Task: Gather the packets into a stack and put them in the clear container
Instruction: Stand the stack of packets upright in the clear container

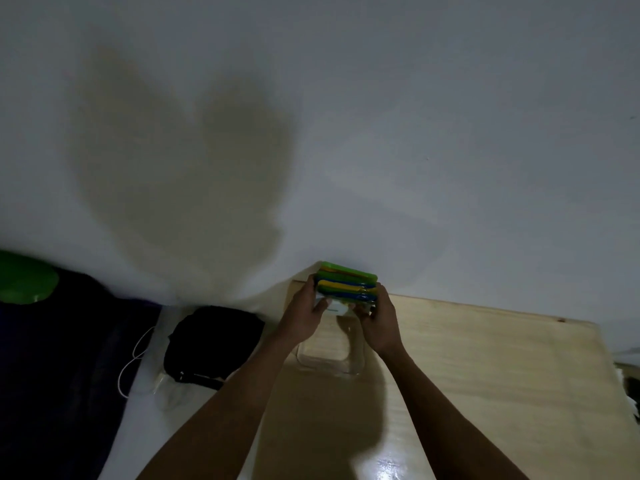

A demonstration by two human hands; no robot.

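Note:
A stack of packets (348, 285), green, yellow and blue on their edges with a white face toward me, is held up between both hands near the far left corner of the wooden table (485, 375). My left hand (304, 315) grips the stack's left side and my right hand (381, 323) grips its right side. The clear container (330, 358) stands on the table just below and in front of the stack, between my wrists. It looks empty, though its glassy walls are hard to make out.
A black bag (213, 342) lies left of the table on a white surface, with a white cable (133, 358) beside it. A green object (26, 278) sits at the far left over dark cloth. A white wall rises behind the table.

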